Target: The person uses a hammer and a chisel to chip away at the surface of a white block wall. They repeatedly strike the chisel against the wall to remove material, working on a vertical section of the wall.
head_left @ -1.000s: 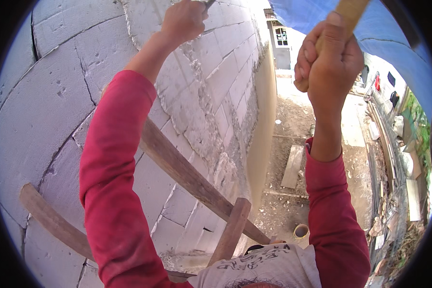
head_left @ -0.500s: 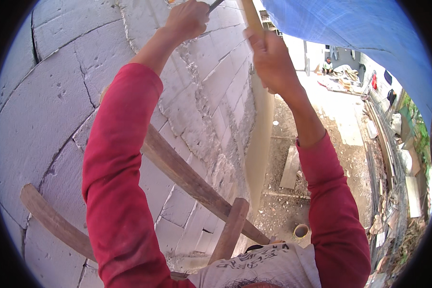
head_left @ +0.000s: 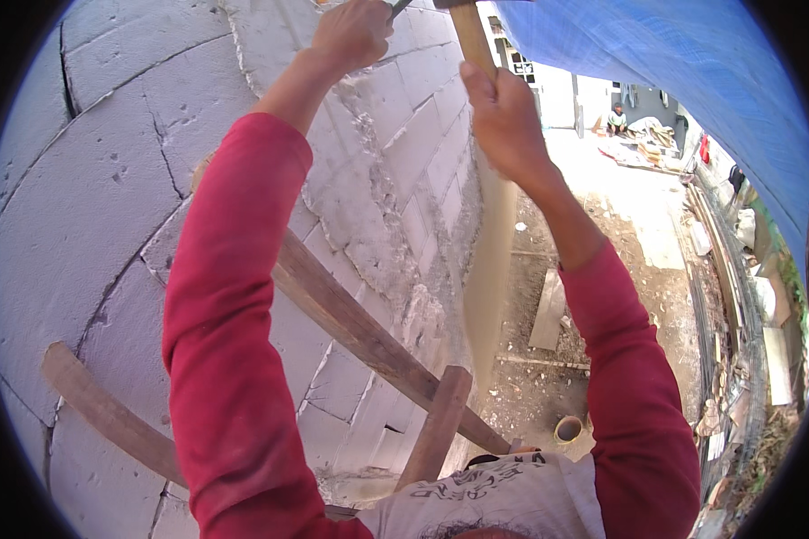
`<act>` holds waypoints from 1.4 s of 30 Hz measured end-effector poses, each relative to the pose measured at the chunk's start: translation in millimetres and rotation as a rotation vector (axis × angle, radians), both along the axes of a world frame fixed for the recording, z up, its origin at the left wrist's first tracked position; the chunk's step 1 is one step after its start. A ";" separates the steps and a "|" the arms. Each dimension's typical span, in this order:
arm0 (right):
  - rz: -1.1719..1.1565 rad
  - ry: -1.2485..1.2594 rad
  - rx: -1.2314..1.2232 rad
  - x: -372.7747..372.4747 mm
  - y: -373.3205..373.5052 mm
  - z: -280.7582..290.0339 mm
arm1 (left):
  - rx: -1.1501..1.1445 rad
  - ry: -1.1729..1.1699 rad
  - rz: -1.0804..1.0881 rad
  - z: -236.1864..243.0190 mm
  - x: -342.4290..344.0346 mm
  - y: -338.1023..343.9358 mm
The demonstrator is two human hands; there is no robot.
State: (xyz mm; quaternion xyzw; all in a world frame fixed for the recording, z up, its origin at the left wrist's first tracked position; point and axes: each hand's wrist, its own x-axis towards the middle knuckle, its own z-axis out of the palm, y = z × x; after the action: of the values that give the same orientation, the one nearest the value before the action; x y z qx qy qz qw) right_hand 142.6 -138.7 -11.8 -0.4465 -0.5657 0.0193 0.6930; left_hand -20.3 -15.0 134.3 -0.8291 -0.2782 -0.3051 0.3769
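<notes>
The left hand (head_left: 354,36) grips a dark rod (head_left: 400,8) before the wall (head_left: 90,180), its tip unseen; the right hand (head_left: 510,121) grips a hammer (head_left: 475,40), head near the rod. Striking seems in hand; a next blow would call for a steady rod.

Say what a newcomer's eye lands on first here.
Probably the two red sleeves reaching up the frame: the right hand grips a wooden-handled hammer at top centre, while the left hand, left of it, holds a dark rod-like tool cut off by the top edge. Next, the pale block wall filling the left side and the bright blue tarp at upper right.
</notes>
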 end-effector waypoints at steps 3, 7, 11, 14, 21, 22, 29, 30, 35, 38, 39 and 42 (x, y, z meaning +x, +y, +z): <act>0.193 0.201 0.020 -1.4 -37.5 9.2 | -0.019 -0.038 0.067 3.0 -13.1 -4.1; 0.658 0.088 0.763 58.4 -36.7 35.7 | 0.021 -0.021 -0.037 10.7 -14.7 5.5; 0.552 -0.106 0.443 47.4 8.1 20.7 | -0.010 -0.041 -0.049 5.6 -9.2 9.9; -0.029 -0.042 0.087 -6.9 5.0 16.5 | -0.025 -0.054 0.009 13.2 -15.2 0.3; 0.721 0.093 0.813 39.5 -27.8 42.8 | -0.066 -0.056 0.006 6.1 -17.3 -2.9; 0.796 0.049 0.857 53.2 -13.2 35.2 | -0.080 -0.059 0.006 6.3 -11.4 -5.7; 0.010 -0.036 0.186 -8.0 -11.0 20.1 | -0.012 -0.095 -0.003 10.8 -32.0 3.1; -0.049 -0.003 0.281 -1.9 -23.5 30.0 | 0.012 -0.099 -0.019 10.5 -31.3 3.9; 0.768 0.112 0.860 46.1 -56.5 60.2 | 0.014 -0.104 -0.030 3.6 -11.8 5.0; 0.045 -0.128 0.317 2.7 1.3 13.6 | 0.000 -0.044 -0.007 -1.1 -11.8 -0.9; -0.190 -0.203 0.139 -6.0 8.4 9.3 | 0.017 -0.036 -0.008 -2.4 -14.7 -1.9; -0.047 -0.147 0.115 -2.9 -24.9 25.9 | 0.021 -0.039 -0.004 8.6 -17.9 -8.0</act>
State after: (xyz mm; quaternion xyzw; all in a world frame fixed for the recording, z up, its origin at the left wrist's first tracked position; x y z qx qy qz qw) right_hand 139.7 -163.6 14.1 -0.4193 -0.6047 -0.0621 0.6743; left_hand -38.1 -23.0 142.9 -0.8197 -0.2807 -0.3246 0.3793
